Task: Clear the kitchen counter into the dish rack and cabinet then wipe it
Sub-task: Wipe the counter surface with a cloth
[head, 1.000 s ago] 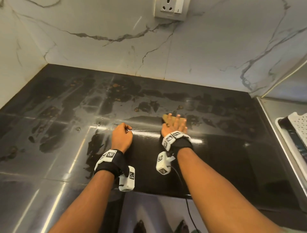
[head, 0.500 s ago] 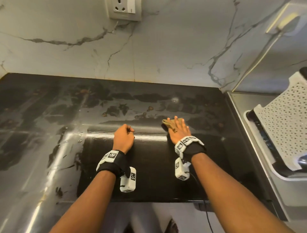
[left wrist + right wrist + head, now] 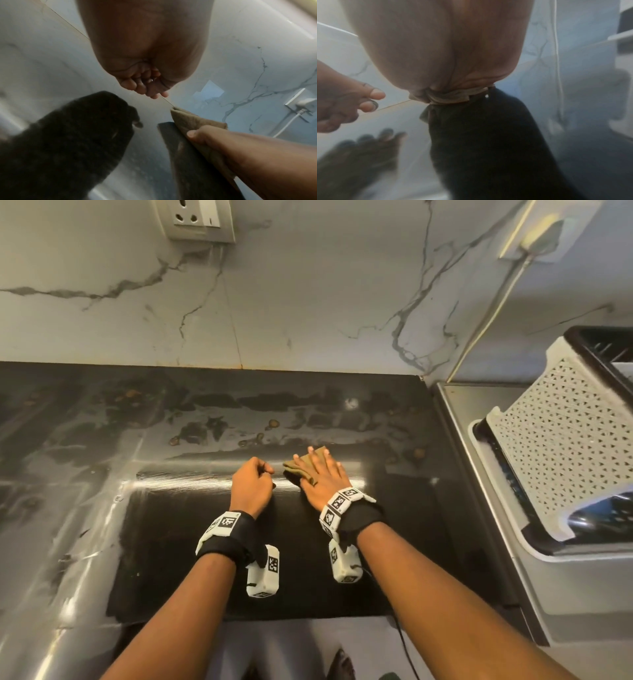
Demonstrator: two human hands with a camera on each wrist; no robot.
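Note:
A folded tan cloth [image 3: 297, 469] lies on the glossy black counter [image 3: 171, 542] near its middle. My right hand [image 3: 322, 474] presses flat on it with straight, spread fingers; the left wrist view shows the cloth [image 3: 188, 120] under that hand's thumb, and the right wrist view shows the cloth [image 3: 450, 96] bunched under the palm. My left hand [image 3: 253, 481] rests on the counter just left of the cloth, fingers curled into a loose fist around nothing. Smears and brown spots [image 3: 219, 426] mark the counter beyond the hands.
A white perforated dish rack [image 3: 561, 446] on a tray stands on the steel drainboard [image 3: 486, 508] at the right. The marble backsplash [image 3: 308, 302] carries a wall socket [image 3: 198, 220] at the top and a plugged cable [image 3: 527, 244] at the right.
My right hand has slid the cloth leftward, close to the left fist. The view has swung right, showing more of the dish rack. The left hand stays put.

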